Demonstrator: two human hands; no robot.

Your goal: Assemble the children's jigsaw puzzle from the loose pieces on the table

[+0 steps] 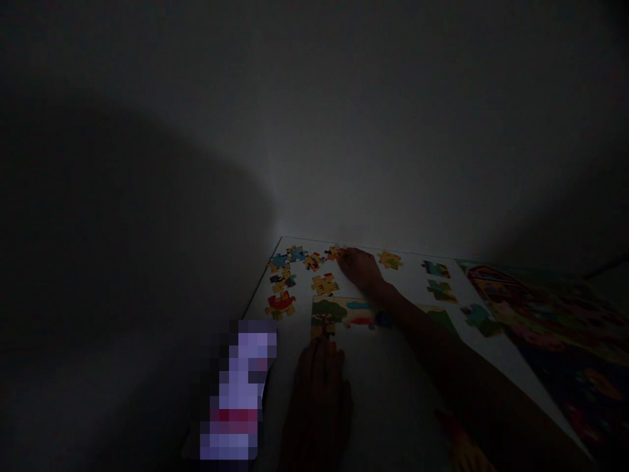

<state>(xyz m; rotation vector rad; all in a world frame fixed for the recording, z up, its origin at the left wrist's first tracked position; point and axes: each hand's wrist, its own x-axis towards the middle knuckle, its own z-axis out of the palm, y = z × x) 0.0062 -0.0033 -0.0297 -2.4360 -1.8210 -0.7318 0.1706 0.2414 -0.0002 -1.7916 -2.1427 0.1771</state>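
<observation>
In dim light my right hand (pixel 362 267) reaches to the far edge of the white table. Its fingers are closed at an orange and yellow jigsaw puzzle piece (pixel 334 252), partly hidden by the fingertips. My left hand (pixel 322 387) lies flat with its fingers stretched forward, their tips at the lower edge of a tree puzzle section (pixel 325 311). That section belongs to a joined strip running to the right, partly covered by my right forearm. Near my right hand are a yellow piece (pixel 325 284) and another yellow piece (pixel 390 260).
Several loose pieces, including blue ones (pixel 296 254) and a red one (pixel 281 304), lie along the left side. Green and blue pieces (pixel 441 290) sit at right, beside a large colourful picture sheet (pixel 535 328). A lit, pixelated screen (pixel 243 393) is at lower left. Walls rise behind the table.
</observation>
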